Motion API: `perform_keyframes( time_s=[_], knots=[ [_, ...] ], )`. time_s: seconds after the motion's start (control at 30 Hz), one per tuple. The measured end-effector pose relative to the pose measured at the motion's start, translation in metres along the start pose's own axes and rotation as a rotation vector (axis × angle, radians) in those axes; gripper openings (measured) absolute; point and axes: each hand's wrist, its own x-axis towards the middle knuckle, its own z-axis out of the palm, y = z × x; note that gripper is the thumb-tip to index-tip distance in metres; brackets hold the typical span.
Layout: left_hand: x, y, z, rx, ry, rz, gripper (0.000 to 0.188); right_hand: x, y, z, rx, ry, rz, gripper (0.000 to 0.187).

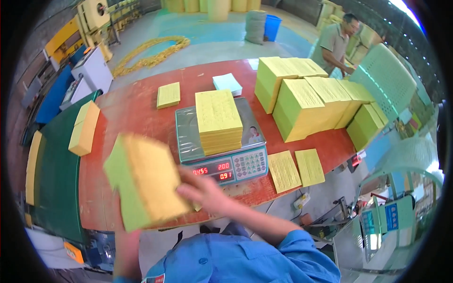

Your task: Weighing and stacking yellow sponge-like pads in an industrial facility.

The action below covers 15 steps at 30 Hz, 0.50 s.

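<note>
A thick stack of yellow paper sheets (153, 177), blurred by motion and tilted, is held up over the table's near left part. My left hand (123, 214) grips it from below on the left, most of its fingers hidden behind the paper. At the stack's right edge, my right hand (200, 188) has its fingers closed on the side. Just beyond my right hand stands a digital scale (250, 162) with a lit red display and a keypad. Another yellow paper stack (219, 118) sits on its metal pan.
Tall yellow stacks (299, 111) crowd the right of the red table (137, 101). Two thin yellow pads (284, 172) lie beside the scale. Left is a green conveyor belt (59, 184) carrying yellow bundles (84, 129). A co-worker (332, 47) stands at the far right.
</note>
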Motion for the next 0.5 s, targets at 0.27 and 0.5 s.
perform_keyframes(
  time_s=[0.27, 0.5],
  knots=[
    [0.214, 0.006, 0.135, 0.2, 0.003, -0.127, 0.057, 0.091, -0.088, -0.166, 0.061, 0.339, 0.029, 0.043],
    [0.261, -0.019, 0.135, 0.48, 0.109, -0.325, 0.062, 0.102, -0.051, -0.201, 0.043, 0.393, 0.095, 0.033]
  ],
)
